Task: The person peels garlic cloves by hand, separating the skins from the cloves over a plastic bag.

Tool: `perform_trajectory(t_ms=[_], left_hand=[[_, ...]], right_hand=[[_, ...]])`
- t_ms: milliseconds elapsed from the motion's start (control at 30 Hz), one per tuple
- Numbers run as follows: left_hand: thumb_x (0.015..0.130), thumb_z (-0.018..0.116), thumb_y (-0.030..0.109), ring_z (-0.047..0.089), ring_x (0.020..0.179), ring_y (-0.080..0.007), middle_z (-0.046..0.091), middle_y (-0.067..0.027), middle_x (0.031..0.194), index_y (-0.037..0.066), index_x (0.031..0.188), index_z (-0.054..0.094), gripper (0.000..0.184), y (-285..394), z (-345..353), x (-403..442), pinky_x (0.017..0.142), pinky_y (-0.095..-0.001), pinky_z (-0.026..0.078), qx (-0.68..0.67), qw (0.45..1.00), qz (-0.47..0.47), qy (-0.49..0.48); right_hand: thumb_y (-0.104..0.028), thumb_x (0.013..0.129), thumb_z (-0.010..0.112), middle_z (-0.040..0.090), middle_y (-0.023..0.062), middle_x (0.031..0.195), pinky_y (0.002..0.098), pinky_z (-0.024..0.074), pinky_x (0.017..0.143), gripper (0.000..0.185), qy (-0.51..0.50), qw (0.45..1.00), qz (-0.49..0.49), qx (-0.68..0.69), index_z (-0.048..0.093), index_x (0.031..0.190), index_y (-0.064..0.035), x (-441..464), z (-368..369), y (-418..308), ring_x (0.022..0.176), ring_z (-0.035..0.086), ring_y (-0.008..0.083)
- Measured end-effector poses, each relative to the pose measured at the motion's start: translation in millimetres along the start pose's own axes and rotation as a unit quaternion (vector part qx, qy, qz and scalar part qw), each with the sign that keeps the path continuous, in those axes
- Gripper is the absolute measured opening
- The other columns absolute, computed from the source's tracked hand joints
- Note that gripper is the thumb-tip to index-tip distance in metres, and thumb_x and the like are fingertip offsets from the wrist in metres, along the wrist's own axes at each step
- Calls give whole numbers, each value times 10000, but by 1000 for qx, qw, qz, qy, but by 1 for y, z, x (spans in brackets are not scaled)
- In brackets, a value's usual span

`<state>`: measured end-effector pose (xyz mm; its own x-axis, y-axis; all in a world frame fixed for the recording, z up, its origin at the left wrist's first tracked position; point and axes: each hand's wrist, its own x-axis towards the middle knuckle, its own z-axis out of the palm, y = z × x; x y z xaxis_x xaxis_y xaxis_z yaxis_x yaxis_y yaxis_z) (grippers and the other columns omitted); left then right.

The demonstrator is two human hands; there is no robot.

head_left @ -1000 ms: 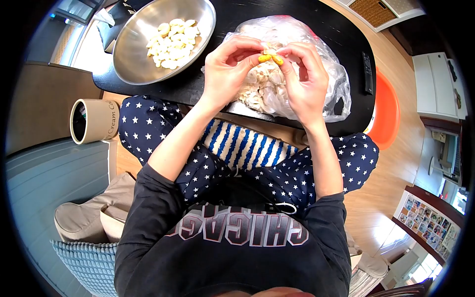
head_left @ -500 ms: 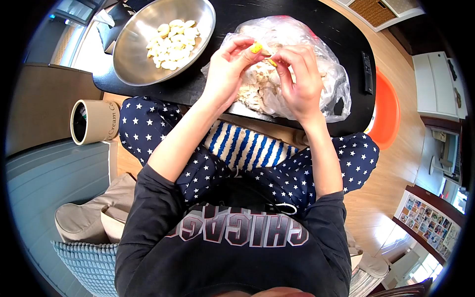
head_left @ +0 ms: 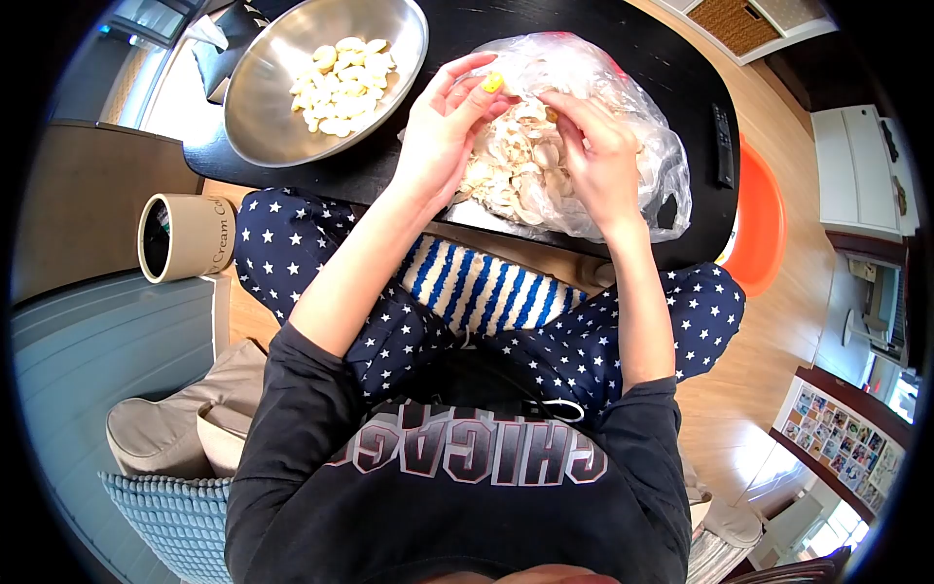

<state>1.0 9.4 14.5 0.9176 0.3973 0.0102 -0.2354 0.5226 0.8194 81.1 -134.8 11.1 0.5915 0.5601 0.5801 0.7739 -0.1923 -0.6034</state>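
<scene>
My left hand (head_left: 438,146) is over the near left side of a clear plastic bag (head_left: 662,146), its fingers curled and its thumb pressed in. It seems to pinch a garlic clove, mostly hidden by the fingers. To its right, my right hand (head_left: 601,156) bends down over the bag with thumb and fingertips together; whatever they hold is hidden. Dry, papery garlic skins (head_left: 516,170) lie heaped in the bag below both hands. Left of the bag, a steel bowl (head_left: 258,117) holds many pale peeled garlic cloves (head_left: 341,88).
The black table (head_left: 467,19) carries the bowl, the bag and a remote control (head_left: 722,146) near its right edge. An orange tub (head_left: 761,219) sits beyond that edge. At the left is a cream-coloured bin (head_left: 199,238). A blue-striped mat (head_left: 486,287) lies between my knees.
My hands have drawn apart from each other. The right hand has come slightly lower and nearer over the skins, uncovering more of the heap. The left hand has shifted slightly left.
</scene>
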Motion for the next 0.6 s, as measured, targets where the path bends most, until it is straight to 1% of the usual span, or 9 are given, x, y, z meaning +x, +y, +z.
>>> perform_trajectory(t_ms=[67,267,333,367,433,467,500,533,600], left_hand=[[866,556,100,555,884,-96,562,-55,1001,15,1140,494,292,-2,0,1,837,-197,441,16,1000,-3,2],[849,571,70,565,889,-101,580,-67,1000,-8,1113,518,280,-12,-4,-1,827,-205,456,62,998,-32,3],[840,581,64,570,903,-112,586,-79,1002,-19,1110,517,290,-13,-4,-1,838,-214,453,71,997,-34,-14],[835,586,60,572,910,-118,589,-84,1003,-24,1109,516,295,-14,-4,0,844,-219,452,75,996,-35,-22],[830,593,65,576,904,-119,594,-87,994,-27,1094,525,288,-9,-3,0,844,-222,453,78,995,-52,-29],[826,600,70,581,898,-121,599,-90,985,-29,1080,534,281,-7,-3,-1,844,-224,455,81,994,-68,-36],[826,600,70,581,898,-121,599,-90,985,-29,1080,534,281,-6,-5,0,844,-224,455,81,994,-68,-36],[822,606,74,585,886,-121,605,-90,968,-29,1063,543,270,-5,-7,2,835,-223,457,127,989,-59,-50],[817,614,75,596,848,-120,618,-88,922,-22,1013,568,224,-2,-7,2,801,-220,466,187,980,-36,-55]], right_hand=[[-20,777,576,587,113,786,328,453,655,138,-8,1000,-7,0,603,912,-19,0,1,0,738,580,274],[-70,793,578,558,138,852,352,441,683,148,-52,996,54,42,553,922,-4,4,0,-12,819,559,282],[-64,789,578,548,116,833,353,447,667,115,-16,1000,-6,18,533,882,-13,3,5,-5,812,546,281],[-64,789,578,548,116,833,353,447,667,115,-15,1000,-6,18,533,882,-13,3,4,-5,812,546,281],[-47,750,588,549,80,818,336,461,652,110,-3,994,-73,-82,534,845,-31,3,2,-3,779,542,263],[-47,750,588,549,80,818,336,461,652,110,-2,994,-73,-83,534,845,-31,3,-1,-3,779,542,263],[-41,723,593,551,60,816,323,468,647,125,-8,986,-109,-128,539,835,-45,4,-4,-4,773,544,245],[-36,695,598,554,40,815,310,474,642,143,-14,974,-146,-174,544,825,-59,3,-6,-4,767,546,227],[-37,679,599,554,31,806,304,475,640,148,-10,969,-158,-189,546,813,-69,1,-6,-6,766,547,211]])
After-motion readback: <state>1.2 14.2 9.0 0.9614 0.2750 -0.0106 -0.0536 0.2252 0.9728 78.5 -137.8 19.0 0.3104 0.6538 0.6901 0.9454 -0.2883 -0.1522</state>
